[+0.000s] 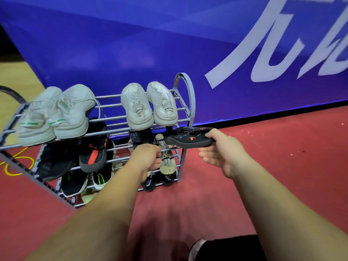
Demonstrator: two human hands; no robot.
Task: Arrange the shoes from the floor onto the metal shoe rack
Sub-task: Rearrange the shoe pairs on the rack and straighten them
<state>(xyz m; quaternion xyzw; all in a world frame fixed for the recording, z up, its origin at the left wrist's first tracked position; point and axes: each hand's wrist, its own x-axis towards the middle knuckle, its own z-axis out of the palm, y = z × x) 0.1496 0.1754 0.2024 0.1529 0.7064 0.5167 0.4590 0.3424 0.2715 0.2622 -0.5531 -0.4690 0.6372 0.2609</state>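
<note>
Right hand [224,147] has the black shoe [188,138] pinched at its heel end, thumb on top and fingers curled under. The shoe is held flat in the air at the right end of the metal shoe rack [185,85], around middle-shelf height. Its toe pokes in past the side frame and its heel hangs out over the red floor [263,147].

Left hand [147,159] is curled tight on the side of a beige shoe [168,164] on the middle shelf, right by the front rail.

The top shelf has two pairs of white sneakers, one in the left of the frame [56,115] and one center [148,106], heels hanging over the front rail. A black-and-orange sneaker [94,147] sits mid-left on the shelf below, with more dark shoes under it.

A blue banner [131,44] stands just behind the rack. The floor runs wide to the right and toward the bottom of the frame, and there's a yellow cable [18,162] at the left edge.
</note>
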